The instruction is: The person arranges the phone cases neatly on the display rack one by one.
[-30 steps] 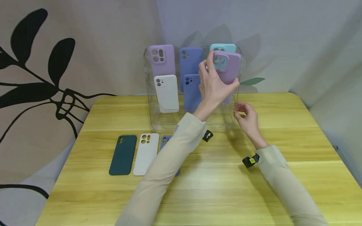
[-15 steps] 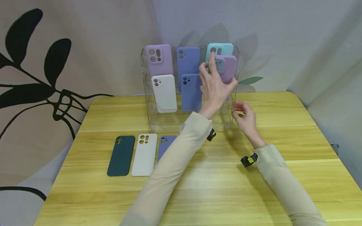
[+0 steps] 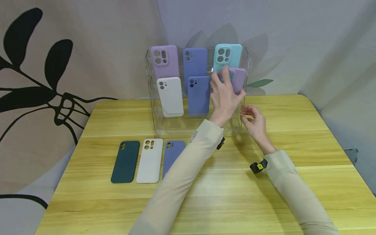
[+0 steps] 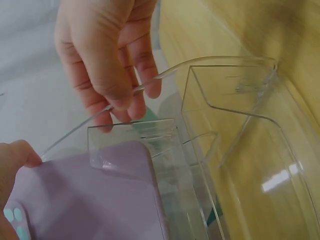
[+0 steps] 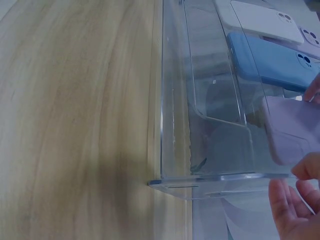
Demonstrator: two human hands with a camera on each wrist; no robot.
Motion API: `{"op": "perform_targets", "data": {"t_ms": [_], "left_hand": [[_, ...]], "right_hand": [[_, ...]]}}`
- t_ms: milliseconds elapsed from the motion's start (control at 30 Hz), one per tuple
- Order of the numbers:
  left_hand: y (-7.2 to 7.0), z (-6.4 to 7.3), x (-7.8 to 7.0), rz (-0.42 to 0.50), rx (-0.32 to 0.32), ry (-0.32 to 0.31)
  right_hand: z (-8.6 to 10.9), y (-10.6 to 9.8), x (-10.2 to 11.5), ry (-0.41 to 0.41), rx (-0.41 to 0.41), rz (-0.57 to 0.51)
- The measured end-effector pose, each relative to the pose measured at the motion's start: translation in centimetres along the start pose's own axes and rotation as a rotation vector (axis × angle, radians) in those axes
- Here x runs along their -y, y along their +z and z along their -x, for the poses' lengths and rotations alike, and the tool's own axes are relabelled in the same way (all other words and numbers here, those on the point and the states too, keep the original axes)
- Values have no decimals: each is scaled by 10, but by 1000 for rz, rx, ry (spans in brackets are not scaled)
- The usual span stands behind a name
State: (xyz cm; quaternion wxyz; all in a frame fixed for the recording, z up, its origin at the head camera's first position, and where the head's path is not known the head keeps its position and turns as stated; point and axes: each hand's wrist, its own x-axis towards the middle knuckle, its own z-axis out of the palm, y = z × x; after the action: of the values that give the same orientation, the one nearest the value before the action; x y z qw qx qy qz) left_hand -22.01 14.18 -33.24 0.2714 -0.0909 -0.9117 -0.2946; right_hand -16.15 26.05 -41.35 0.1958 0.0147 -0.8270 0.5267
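Observation:
My left hand (image 3: 224, 98) grips a light purple phone case (image 3: 239, 80) by its edges, in front of a turquoise phone case (image 3: 233, 54) at the right end of a clear acrylic rack (image 4: 230, 59). In the left wrist view, the purple case's lower corner is behind a clear front lip of the rack. With thumb and fingertips, my right hand (image 3: 255, 125) pinches the rack's right side edge. To the left, a blue phone case (image 3: 199, 98) and a white phone case (image 3: 171, 98) stand in the same tier.
A purple case (image 3: 171, 68) and another blue case (image 3: 199, 60) stand in the back tier. On the wooden table (image 3: 235, 195), a dark green case (image 3: 125, 161), a white case (image 3: 149, 163) and a blue case (image 3: 172, 155) lie in a row, the last partly under my left sleeve.
My left hand has brought the purple case down along the rack's right end, uncovering more of the turquoise case behind. The right hand keeps its place at the rack's side.

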Motion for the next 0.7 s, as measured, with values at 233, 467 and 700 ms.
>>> {"op": "perform_targets", "data": {"t_ms": [233,467,700], "left_hand": [[5,5,-2,-81,39,11],[7,7,-1,-151,87,3],[7,6,-1,-194,113,-25]], "right_hand": [[1,1,-2,-16,-2,5],[1,2,-3,-25,-12,-4],[1,2,-1,-26,-21,2]]}}
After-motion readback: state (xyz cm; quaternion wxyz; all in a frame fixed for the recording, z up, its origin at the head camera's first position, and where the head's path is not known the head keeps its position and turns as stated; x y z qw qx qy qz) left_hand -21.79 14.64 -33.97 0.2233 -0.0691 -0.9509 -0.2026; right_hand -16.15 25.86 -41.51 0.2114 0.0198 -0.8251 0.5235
